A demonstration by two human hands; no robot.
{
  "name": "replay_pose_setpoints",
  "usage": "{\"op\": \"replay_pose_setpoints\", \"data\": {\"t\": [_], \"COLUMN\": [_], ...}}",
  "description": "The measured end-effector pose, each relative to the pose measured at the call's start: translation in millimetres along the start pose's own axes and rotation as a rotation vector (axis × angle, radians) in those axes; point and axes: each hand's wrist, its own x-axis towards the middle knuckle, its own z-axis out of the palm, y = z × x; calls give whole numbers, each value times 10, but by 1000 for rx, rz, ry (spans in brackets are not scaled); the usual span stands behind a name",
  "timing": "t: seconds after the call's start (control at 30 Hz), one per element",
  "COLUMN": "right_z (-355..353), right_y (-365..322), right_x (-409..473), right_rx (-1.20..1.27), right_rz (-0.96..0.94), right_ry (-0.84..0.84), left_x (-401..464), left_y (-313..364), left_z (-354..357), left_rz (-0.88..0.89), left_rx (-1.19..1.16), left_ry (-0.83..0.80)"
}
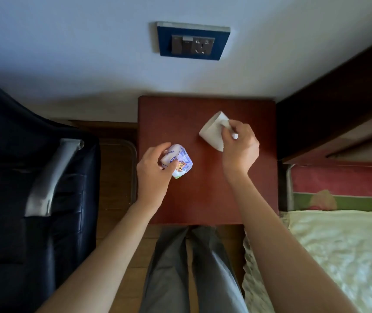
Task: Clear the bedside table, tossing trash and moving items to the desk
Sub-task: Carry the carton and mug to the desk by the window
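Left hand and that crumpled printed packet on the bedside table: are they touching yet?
Touching. The head view shows the left hand with thumb and fingers curled round the crumpled packet, gripping it above the bedside table.

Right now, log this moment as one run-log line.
left hand: grips tissue pack | right hand: holds white cup | both over bedside table
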Motion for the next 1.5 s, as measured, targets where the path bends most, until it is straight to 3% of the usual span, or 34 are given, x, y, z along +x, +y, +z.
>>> {"op": "replay_pose_setpoints", "data": {"t": [0.17, 0.47, 0.73, 1.07, 1.5], "right_z": [-583, -1822, -2622, -2959, -2987], "right_y": [-125, -621, -1075, -1627, -1974], "right_x": [-360, -909, -1022, -1162, -2160], "right_rx": [-41, -59, -5, 128, 115], "right_rz": [-116, -172, -488, -855, -1261], "right_ry": [-161, -140, -158, -286, -729], "left_x": [-162, -883, -1577, -2344, -4111], "left_y": [455, 1338, 1866, 2086, 1938], "left_z": [-326, -1289, -1898, -2357, -2599], "left_rz": [-40, -21, 17, -36, -228], "left_rx": [-75, -92, -113, -118, -195], "left_ry": [26, 75, 162, 541, 1021]}}
